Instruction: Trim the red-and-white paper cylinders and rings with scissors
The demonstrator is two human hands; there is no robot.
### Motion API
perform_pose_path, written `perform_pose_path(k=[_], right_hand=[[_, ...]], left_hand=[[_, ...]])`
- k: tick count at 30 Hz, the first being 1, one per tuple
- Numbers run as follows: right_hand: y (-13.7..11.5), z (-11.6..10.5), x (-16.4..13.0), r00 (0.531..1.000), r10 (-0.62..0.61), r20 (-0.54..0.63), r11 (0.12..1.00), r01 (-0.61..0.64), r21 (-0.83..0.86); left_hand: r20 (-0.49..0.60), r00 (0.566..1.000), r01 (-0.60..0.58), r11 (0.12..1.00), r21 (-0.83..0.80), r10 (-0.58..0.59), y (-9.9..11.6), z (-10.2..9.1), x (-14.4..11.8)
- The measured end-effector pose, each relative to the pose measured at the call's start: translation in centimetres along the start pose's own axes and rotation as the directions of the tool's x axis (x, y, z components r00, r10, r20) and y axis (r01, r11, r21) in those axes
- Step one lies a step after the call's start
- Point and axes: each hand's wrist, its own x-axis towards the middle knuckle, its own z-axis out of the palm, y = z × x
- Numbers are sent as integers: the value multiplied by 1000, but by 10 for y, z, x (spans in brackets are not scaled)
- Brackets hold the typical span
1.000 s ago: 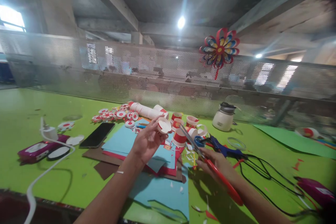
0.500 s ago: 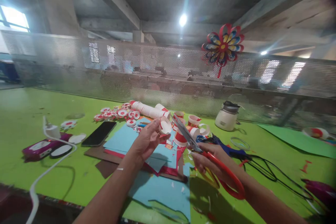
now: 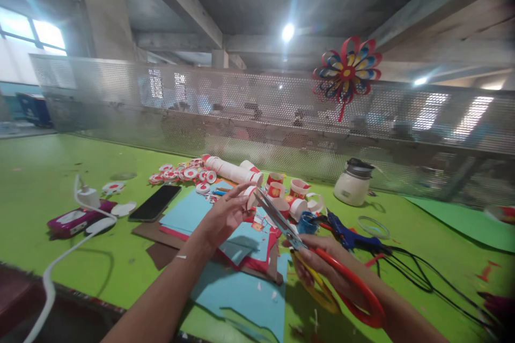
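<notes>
Between the fingertips of my left hand (image 3: 225, 215) is a small white and red paper cup piece (image 3: 250, 198). My right hand (image 3: 322, 260) grips scissors (image 3: 281, 220) with one red and one yellow handle loop. Their blades point up and left, with the tips at the edge of the cup piece; whether they touch it I cannot tell. Beneath my hands lie light blue paper sheets (image 3: 183, 213) over red and brown sheets. Several red and white paper cups (image 3: 298, 188) stand just beyond the scissors.
A long stack of white cups (image 3: 231, 170) lies behind, beside a heap of red-and-white discs (image 3: 189, 172). At left are a black phone (image 3: 155, 203) and a purple power bank (image 3: 70, 224) with a white cable. At right are a blue glue gun (image 3: 341, 233), black cords and a white jar (image 3: 352, 185).
The cup piece has turned in my left fingers, from its open side facing me to a more sideways position. The scissors have shifted slightly down, and the view has swung a little left.
</notes>
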Motion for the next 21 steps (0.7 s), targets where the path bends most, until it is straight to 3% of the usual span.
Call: perform_pose_path(k=[5, 11, 16, 21], right_hand=[[-8, 3, -10, 997, -60, -52, 995, 56, -88], [-12, 8, -10, 996, -14, -88, 990, 2, -143], [-12, 11, -9, 992, -51, -117, 966, 20, -258], [-15, 13, -11, 979, -10, -205, 930, -66, -361]], left_hand=[[45, 999, -9, 999, 43, 7, -4, 0, 1], [95, 994, -70, 989, 131, 57, -1, 2, 0], [133, 991, -57, 985, 165, 35, 2, 2, -1], [125, 990, -82, 977, 195, 58, 1, 2, -1]])
